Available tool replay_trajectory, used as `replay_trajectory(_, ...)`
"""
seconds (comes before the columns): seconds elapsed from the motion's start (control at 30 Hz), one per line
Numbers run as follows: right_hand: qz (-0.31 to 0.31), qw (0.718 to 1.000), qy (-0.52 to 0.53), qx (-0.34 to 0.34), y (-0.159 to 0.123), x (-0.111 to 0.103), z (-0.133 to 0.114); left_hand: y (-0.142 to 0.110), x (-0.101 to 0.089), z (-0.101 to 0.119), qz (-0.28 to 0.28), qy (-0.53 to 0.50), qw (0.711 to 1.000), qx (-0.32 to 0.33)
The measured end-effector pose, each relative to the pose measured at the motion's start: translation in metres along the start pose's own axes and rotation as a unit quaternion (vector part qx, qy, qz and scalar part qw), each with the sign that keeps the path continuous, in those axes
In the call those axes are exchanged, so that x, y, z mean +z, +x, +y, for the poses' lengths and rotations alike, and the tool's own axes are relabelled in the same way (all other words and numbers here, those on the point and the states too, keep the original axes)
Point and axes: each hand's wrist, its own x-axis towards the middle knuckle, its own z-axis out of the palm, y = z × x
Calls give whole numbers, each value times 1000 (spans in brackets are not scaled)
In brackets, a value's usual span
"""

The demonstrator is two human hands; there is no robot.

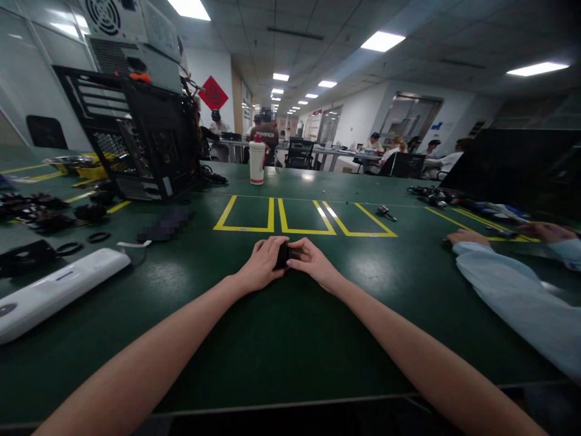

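Between my two hands, just above or on the green table [295, 339], is a small black block-shaped part [282, 257]; its exact kind is too small to tell. My left hand [264, 259] is closed around its left side, fingers over the top. From the other side, my right hand [313, 261] pinches at its right edge with thumb and fingertips. Three yellow tape outlines [308, 231] are marked on the table just beyond my hands. A small dark metallic piece [387, 213] lies beyond the right outline.
At left stand an open black computer case [149, 139] and a white elongated device [63, 290], with black parts [34, 218] around them. A white cup [257, 162] stands at the back. On the right, a co-worker's sleeved arm [508, 290] reaches over the table near cables [436, 197].
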Motion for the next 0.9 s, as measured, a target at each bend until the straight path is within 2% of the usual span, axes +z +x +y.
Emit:
replay_trajectory(0.2, 25, 999, -25, -9, 1, 3, -2, 0, 0, 1, 3, 0, 1000, 3)
replay_trajectory(0.37, 16, 999, -44, 24, 1, 1, -4, -1, -1, 1, 2, -1, 1000, 0)
replay_trajectory(0.53, -1, 1000, -23, 2, 0, 0, -2, 0, -2, 2, -1, -9, 1000, 1)
replay_trajectory(0.9, 27, 998, -46, 25, 0, 2, -4, 0, 1, 1, 6, 0, 1000, 1)
